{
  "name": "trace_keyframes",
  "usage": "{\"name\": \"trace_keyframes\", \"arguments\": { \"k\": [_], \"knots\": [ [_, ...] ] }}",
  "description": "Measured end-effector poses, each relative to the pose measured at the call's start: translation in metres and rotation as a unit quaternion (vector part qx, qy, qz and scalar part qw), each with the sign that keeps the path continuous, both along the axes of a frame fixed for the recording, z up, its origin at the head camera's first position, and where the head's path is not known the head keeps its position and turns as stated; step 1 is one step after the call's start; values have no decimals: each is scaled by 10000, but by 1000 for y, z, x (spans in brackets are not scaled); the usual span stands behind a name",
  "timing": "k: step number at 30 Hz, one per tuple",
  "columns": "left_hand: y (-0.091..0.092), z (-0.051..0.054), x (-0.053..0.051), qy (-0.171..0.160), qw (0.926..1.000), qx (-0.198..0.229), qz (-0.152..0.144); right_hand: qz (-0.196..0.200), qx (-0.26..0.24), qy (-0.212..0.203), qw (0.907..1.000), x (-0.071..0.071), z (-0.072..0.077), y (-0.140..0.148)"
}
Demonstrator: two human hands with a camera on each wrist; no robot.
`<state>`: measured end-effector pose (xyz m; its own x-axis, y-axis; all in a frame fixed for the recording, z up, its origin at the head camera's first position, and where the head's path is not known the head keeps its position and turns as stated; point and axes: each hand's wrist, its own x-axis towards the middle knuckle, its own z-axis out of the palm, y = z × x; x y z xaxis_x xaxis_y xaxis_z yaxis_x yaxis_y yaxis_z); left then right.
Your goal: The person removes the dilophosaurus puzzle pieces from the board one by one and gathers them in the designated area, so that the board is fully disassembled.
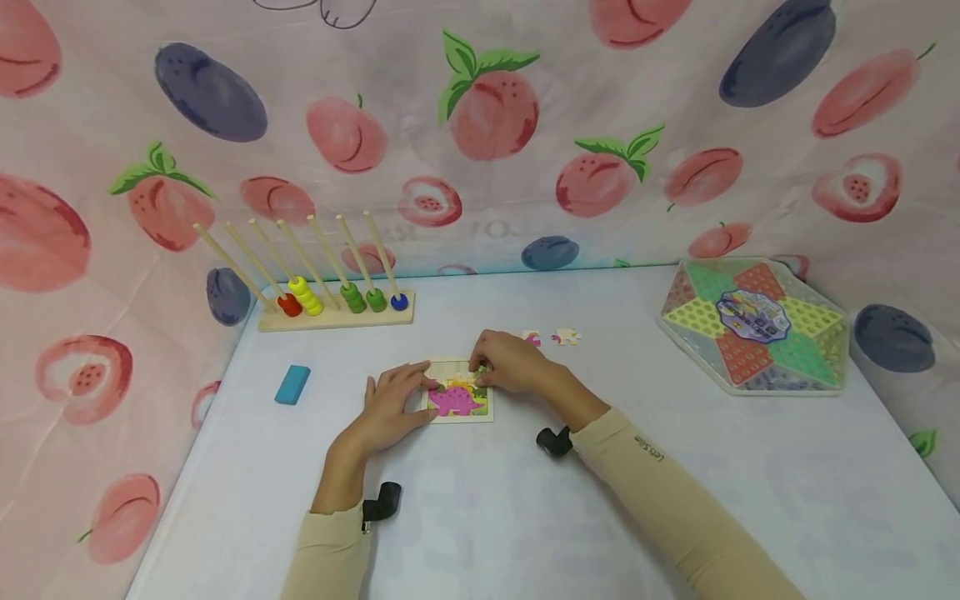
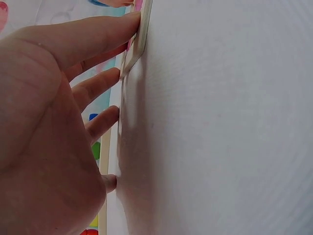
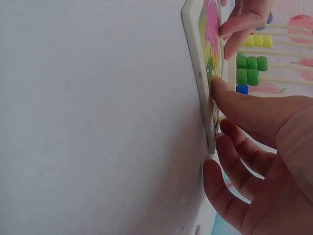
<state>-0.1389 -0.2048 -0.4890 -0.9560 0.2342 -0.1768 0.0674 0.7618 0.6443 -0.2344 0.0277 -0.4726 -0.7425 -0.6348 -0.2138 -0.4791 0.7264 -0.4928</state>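
One puzzle (image 1: 467, 419) is laid on the desk (image 1: 465, 517), its dinosaur (image 1: 454, 402) aligned left-right, feet near, touched by the spread left grip (image 1: 390, 408); the right grip's (image 1: 513, 362) pinch cannot be determined. Two loose pieces (image 1: 567, 337) are set far-right.

A pale pink cloth (image 1: 285, 92) covered the wall behind the table (image 1: 480, 517) and both sides, creased in places and hung close like a curtain. Its print was fruit — blushing peaches (image 1: 495, 115), dark blue plums (image 1: 210, 92), a few green leaves (image 1: 506, 60) — with faint, reversed lettering (image 1: 498, 229) low in the middle and a thin black line drawing (image 1: 341, 27) at the top. A bluish band (image 1: 495, 271) ran where it met the table's far edge. The tabletop was plain white, and the light was soft and rather dim.
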Motion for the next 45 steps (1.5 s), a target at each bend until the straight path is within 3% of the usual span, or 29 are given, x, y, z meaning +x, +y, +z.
{"name": "trace_keyframes", "arguments": {
  "k": [18, 32, 38, 45],
  "knots": [
    [1, 0, 1, 32, 10000, 35, 11, -97, 23, -47, 9999, -1, -1, -1],
    [1, 0, 1, 23, 10000, 35, 20, 63, -573, -247, 9980, 2, -5, 3],
    [1, 1, 1, 19, 10000, 39, 13, 185, -601, -252, 9977, 2, -6, 3],
    [0, 1, 1, -7, 10000, 72, 10, -30, -661, -244, 9975, 4, -2, 3]
  ]
}}
